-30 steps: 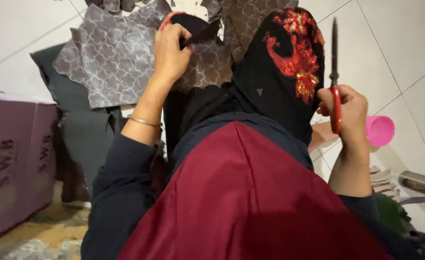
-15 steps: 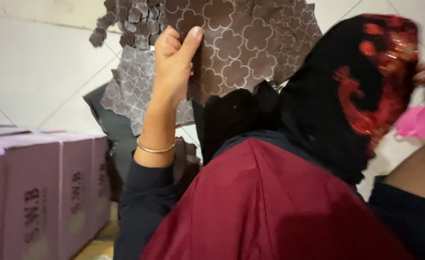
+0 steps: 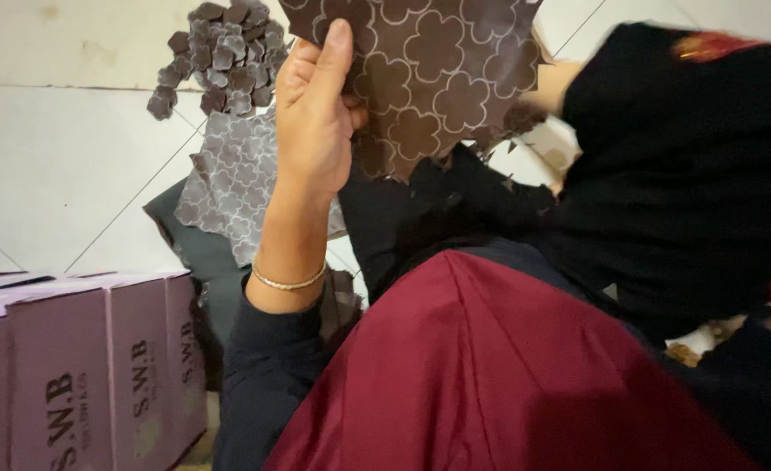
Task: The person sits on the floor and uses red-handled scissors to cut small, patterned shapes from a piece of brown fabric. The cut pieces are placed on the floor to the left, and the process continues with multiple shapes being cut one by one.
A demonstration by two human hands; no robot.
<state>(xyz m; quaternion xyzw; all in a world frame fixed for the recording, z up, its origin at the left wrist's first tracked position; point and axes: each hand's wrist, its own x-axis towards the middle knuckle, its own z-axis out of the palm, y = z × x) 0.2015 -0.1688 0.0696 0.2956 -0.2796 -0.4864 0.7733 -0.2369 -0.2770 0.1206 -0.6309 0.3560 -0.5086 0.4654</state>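
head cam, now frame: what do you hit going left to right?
Purple boxes → pile of cut brown flower shapes → left hand → brown sheet with outlined flower pattern, pinched in that hand → black fabric at far right. Right hand is not in view.

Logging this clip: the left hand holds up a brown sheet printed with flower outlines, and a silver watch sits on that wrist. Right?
Not quite. The left hand does hold the brown sheet, but the head view shows a thin gold bangle on that wrist, not a watch.
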